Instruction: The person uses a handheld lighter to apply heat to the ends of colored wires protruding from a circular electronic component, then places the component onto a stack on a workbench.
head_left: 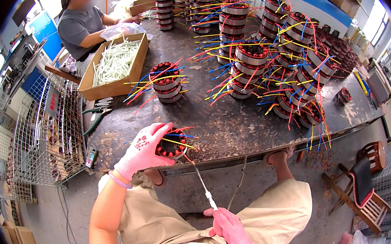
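The left hand [142,149] grips the coil ring [173,155] by the edge of the tabletop [197,103]; the right hand [233,230] pinches a white tube [210,200]. Likely heavy and rigid, the ring suits an outer-rim hold.

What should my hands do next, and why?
Perhaps slide the white sleeve toward the wound ring: the right hand grips it, it seems threaded on the straight lead running from the ring, and the left hand holds that ring.
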A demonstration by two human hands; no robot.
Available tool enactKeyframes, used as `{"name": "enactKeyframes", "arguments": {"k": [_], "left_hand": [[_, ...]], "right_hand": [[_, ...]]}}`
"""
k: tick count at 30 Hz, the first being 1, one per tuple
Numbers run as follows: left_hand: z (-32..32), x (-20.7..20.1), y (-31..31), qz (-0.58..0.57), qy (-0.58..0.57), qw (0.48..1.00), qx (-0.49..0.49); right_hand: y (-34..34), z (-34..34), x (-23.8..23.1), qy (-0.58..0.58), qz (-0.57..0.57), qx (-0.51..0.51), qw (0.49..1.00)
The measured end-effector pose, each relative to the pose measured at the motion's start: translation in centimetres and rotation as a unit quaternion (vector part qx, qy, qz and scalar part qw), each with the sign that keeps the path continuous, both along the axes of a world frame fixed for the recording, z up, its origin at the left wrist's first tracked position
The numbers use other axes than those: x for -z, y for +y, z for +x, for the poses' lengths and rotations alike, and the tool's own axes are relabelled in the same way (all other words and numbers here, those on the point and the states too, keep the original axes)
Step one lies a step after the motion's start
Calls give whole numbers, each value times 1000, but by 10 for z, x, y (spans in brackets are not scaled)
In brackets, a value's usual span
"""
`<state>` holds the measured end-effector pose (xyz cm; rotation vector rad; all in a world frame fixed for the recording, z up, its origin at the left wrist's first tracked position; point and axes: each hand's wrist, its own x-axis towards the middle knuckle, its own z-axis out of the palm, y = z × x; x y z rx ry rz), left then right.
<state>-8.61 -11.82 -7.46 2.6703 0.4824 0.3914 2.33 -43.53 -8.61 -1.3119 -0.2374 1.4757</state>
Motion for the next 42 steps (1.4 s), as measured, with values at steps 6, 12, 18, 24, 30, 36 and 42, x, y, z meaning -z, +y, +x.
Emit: {"name": "enactKeyframes", "arguments": {"k": [6,12,18,24,30,36,42], "left_hand": [[0,-2,-1,0,4,1000,-2],[0,0,1,0,2,1000,2],[0,1,1,4,2,1000,3],[0,-1,-1,3,5,1000,-1],[0,-1,-1,-2,5,1000,-2],[-1,1,0,-5,11,1000,-3],[0,0,-1,-11,18,1000,-10]], "right_hand": [[0,0,-4,-10,-2,4,1000],[-1,2,-2,-25,-8,-6,1000],[0,3,-2,-12,-13,-7,1000],[-2,2,0,-6,-5,0,1000],[0,1,-1,11,-3,5,1000],[-1,0,-1,16,-9,12,1000],[-1,2,-1,-7,-12,1,1000]]}}
